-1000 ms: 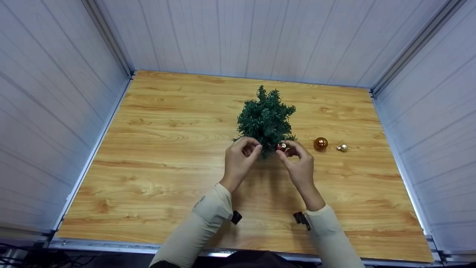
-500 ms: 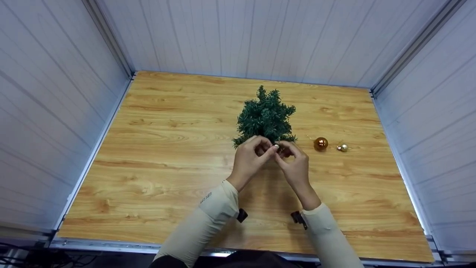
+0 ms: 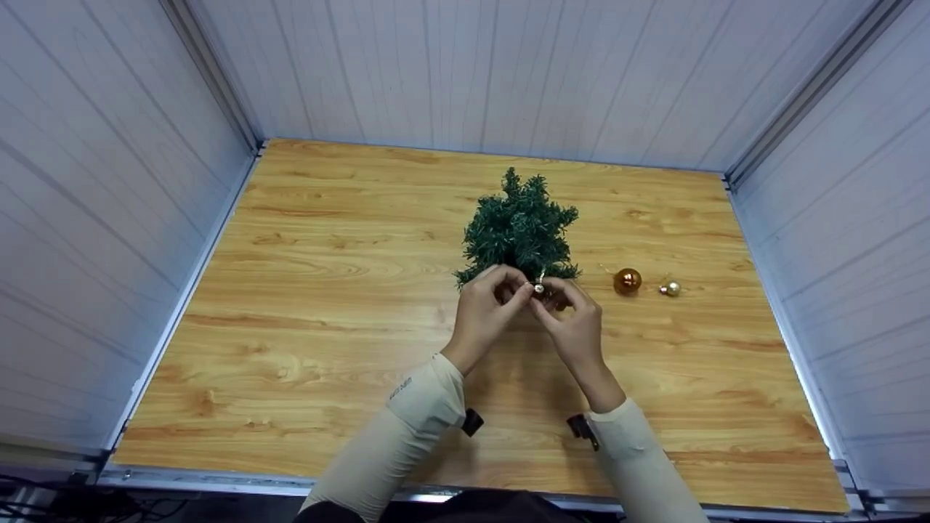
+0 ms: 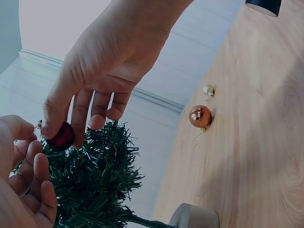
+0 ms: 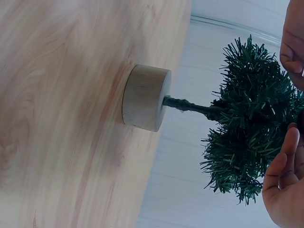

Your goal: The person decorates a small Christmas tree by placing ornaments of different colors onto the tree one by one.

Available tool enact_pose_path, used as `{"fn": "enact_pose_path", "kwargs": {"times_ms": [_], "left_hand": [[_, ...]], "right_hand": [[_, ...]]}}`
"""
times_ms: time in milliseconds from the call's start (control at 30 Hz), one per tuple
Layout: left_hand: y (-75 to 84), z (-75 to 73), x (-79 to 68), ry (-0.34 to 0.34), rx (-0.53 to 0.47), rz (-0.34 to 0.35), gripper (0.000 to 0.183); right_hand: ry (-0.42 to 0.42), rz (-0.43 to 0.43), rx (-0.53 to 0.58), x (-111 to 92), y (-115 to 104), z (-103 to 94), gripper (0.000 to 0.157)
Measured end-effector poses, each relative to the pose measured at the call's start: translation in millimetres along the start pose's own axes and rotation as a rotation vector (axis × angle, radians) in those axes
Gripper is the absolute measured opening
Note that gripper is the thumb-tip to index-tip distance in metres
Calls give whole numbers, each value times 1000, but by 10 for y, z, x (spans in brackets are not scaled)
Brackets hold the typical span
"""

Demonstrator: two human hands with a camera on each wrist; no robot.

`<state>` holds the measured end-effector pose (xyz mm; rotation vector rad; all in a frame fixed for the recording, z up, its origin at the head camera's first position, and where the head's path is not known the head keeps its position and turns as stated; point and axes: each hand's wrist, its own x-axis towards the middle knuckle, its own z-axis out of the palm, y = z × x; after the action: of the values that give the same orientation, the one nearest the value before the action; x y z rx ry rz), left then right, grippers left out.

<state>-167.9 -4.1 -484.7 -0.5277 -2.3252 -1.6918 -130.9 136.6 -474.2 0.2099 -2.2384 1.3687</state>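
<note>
A dark red Christmas ball (image 4: 61, 137) with a small silvery cap hangs between both hands, in front of the green artificial Christmas tree (image 3: 519, 225). My right hand (image 3: 577, 327) grips the ball, with its thumb near the cap in the left wrist view. Thumb and forefinger of my left hand (image 3: 483, 312) pinch at the cap and its thin gold loop (image 3: 541, 275); the exact contact is small and partly hidden. In the right wrist view, the tree's round wooden base (image 5: 145, 97) stands on the table, and both hands are cut off at the edge.
To the right of the tree lie a shiny amber ball (image 3: 627, 281) with a thin loop and a smaller pale gold ball (image 3: 671, 289). The wooden table (image 3: 305, 363) is bounded by white panel walls (image 3: 458, 73) at the back and sides.
My left hand has moved right from beside the tree to the ball's cap. The right hand has shifted slightly left with the ball. The gold loop now shows above the cap.
</note>
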Motion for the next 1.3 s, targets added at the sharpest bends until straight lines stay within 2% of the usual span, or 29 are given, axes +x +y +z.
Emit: {"fn": "enact_pose_path", "kwargs": {"times_ms": [200, 333, 467, 667, 967, 1200, 1300], "left_hand": [[8, -23, 0, 3, -39, -10, 7], [25, -29, 10, 7, -53, -4, 6], [49, -29, 31, 15, -42, 13, 5], [89, -36, 49, 1, -12, 44, 5], [125, -87, 116, -7, -33, 74, 7], [156, -156, 195, -5, -56, 71, 7], [183, -201, 232, 5, -55, 67, 7]], "right_hand": [[-8, -7, -17, -17, 36, 17, 23], [-13, -5, -15, -51, 210, 66, 25], [-22, -15, -13, -85, 351, 112, 27], [-41, -30, -2, -99, 374, 110, 25], [-27, -80, 0, -19, 290, 84, 29], [22, -132, 61, 170, -88, -21, 27], [23, -140, 72, 291, -147, -46, 28]]}}
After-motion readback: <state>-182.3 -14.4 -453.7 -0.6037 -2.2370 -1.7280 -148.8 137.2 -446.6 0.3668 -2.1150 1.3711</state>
